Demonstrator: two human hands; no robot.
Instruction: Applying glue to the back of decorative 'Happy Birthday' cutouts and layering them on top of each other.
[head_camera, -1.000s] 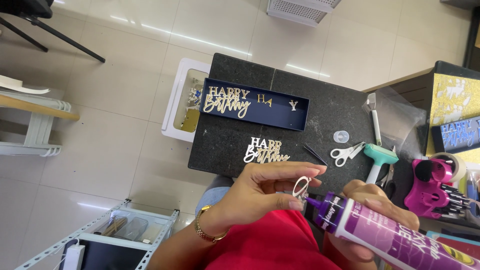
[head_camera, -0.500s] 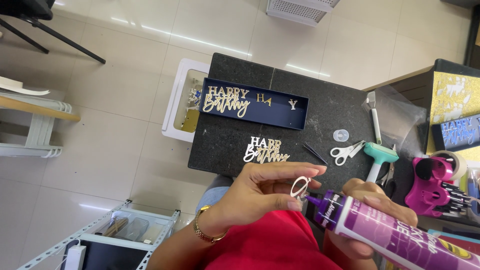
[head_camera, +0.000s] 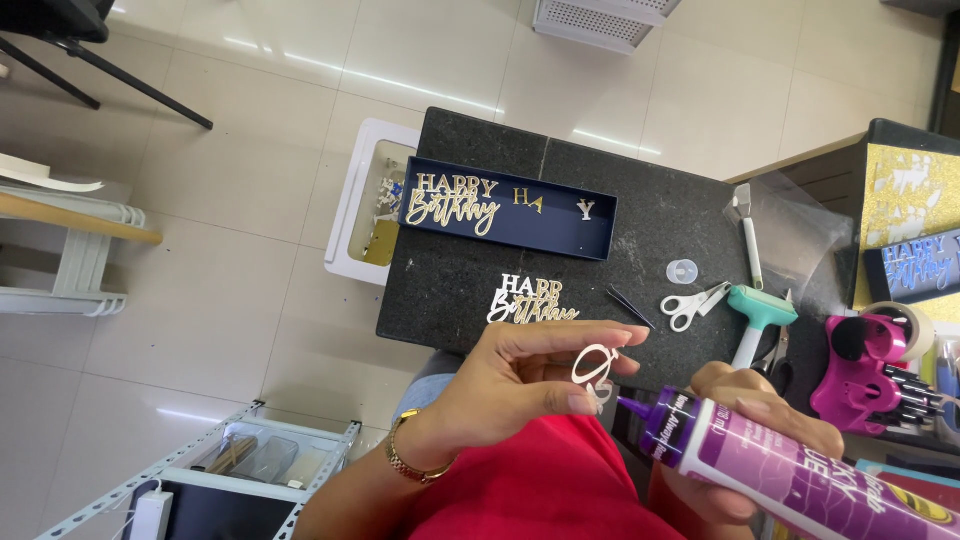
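Small white cutout letter (head_camera: 594, 368) pinched between left hand (head_camera: 505, 390) fingertips, raised over lap so I could bring nozzle to it. Right hand (head_camera: 760, 420) clenched around purple glue bottle (head_camera: 790, 465), tip touching letter. Beyond, on dark stone slab (head_camera: 660, 215): one navy tray (head_camera: 505, 212), one loose word cutout (head_camera: 530, 300), one pair scissors (head_camera: 693, 303).

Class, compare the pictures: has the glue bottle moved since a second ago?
No. The glue bottle keeps its place below the scissors, nozzle at the loop-shaped cutout.
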